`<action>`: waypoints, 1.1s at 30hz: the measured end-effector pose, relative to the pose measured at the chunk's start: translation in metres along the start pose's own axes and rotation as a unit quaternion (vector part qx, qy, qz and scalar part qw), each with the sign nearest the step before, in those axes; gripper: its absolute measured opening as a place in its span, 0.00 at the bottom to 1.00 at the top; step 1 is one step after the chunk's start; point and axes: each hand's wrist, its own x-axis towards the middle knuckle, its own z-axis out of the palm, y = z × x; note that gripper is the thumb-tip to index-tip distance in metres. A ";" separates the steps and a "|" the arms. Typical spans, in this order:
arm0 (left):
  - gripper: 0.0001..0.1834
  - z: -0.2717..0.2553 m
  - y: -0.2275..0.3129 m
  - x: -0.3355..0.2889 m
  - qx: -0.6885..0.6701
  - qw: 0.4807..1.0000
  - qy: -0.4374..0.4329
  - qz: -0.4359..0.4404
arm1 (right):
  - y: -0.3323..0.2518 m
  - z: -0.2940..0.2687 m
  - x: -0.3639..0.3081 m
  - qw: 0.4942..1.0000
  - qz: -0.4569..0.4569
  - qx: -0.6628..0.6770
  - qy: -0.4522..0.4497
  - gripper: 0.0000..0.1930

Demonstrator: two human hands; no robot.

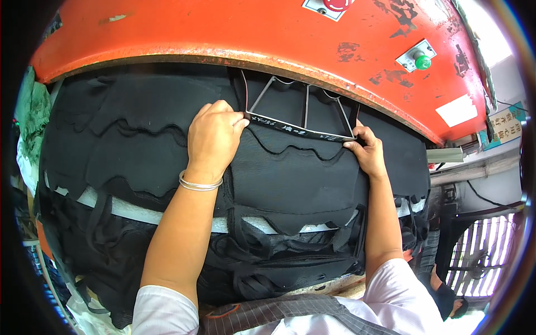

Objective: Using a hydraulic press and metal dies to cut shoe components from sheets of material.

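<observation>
The metal frame [298, 130] was gripped at both near corners.
The forearms were stretched forward, well apart; the left corner was pinched between the left hand's [215, 134] thumb and fingers, the right corner clamped in the right hand's [368, 151] fingers. The frame was held over a black sheet [296, 187], its far part hidden by the orange machine's [234, 30] lower edge. Between the forearms, open sheet was seen.

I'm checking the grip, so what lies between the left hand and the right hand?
In the head view, a metal frame spans from the left hand to the right hand, with black material beneath it.
</observation>
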 end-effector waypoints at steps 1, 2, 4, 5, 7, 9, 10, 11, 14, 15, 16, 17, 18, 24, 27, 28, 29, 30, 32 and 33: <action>0.06 0.000 0.002 0.000 0.006 1.000 -0.002 0.000 | 0.000 -0.001 0.000 1.000 -0.001 0.001 0.002 0.16; 0.06 0.000 0.003 0.000 0.012 1.000 -0.003 0.000 | 0.000 -0.003 0.001 1.000 -0.006 -0.004 0.003 0.16; 0.06 -0.002 0.008 0.000 0.015 1.000 -0.005 0.000 | 0.000 -0.007 -0.001 1.000 -0.012 -0.005 0.006 0.16; 0.06 -0.004 0.012 0.000 0.016 1.000 -0.006 -0.001 | 0.000 -0.009 -0.001 1.000 0.002 0.006 0.000 0.16; 0.06 -0.006 0.018 0.001 0.019 1.000 -0.004 0.004 | -0.004 -0.015 -0.002 0.999 0.038 0.018 -0.009 0.17; 0.06 -0.011 0.022 0.001 0.029 1.000 0.000 0.009 | -0.004 -0.015 -0.001 1.000 -0.007 -0.001 -0.008 0.17; 0.07 -0.014 0.025 0.002 0.031 0.999 -0.016 0.003 | -0.009 -0.017 -0.002 1.000 -0.019 -0.014 -0.001 0.17; 0.08 -0.017 0.027 0.003 0.034 0.999 -0.031 -0.004 | -0.006 -0.019 -0.002 1.000 -0.019 -0.007 -0.019 0.17; 0.10 -0.038 0.036 0.014 0.020 0.998 -0.047 -0.046 | -0.036 -0.043 0.012 0.996 0.005 0.077 -0.037 0.27; 0.14 -0.038 0.036 0.016 -0.021 0.998 -0.029 -0.047 | -0.038 -0.061 0.010 0.984 0.070 0.161 0.008 0.32; 0.14 -0.045 0.042 0.019 -0.018 0.999 -0.025 -0.041 | -0.027 -0.075 0.003 0.950 0.080 0.289 0.086 0.27; 0.15 -0.052 0.046 0.023 -0.020 0.998 -0.001 -0.053 | -0.015 -0.089 0.004 0.941 0.074 0.287 0.162 0.25; 0.15 -0.061 0.051 0.026 -0.024 0.997 0.020 -0.064 | -0.011 -0.099 0.002 0.926 0.071 0.282 0.239 0.22; 0.07 -0.141 0.087 0.072 -0.020 0.949 0.307 0.062 | -0.119 -0.121 0.079 0.851 -0.187 0.043 0.489 0.21; 0.08 -0.166 0.095 0.094 0.047 0.915 0.383 0.119 | -0.136 -0.144 0.112 0.808 -0.231 -0.046 0.541 0.23; 0.09 -0.174 0.091 0.104 0.081 0.938 0.314 0.125 | -0.137 -0.147 0.124 0.795 -0.221 -0.132 0.550 0.23; 0.11 -0.179 0.088 0.114 0.115 0.954 0.243 0.130 | -0.138 -0.150 0.131 0.776 -0.209 -0.217 0.555 0.23; 0.12 -0.185 0.094 0.121 0.227 0.937 0.217 0.153 | -0.138 -0.149 0.131 0.776 -0.210 -0.214 0.554 0.23; 0.15 -0.196 0.105 0.117 0.081 0.980 0.166 0.075 | -0.139 -0.150 0.130 0.789 -0.223 -0.171 0.546 0.22; 0.15 -0.195 0.122 0.106 0.039 0.989 0.137 0.051 | -0.139 -0.152 0.120 0.787 -0.258 -0.137 0.544 0.21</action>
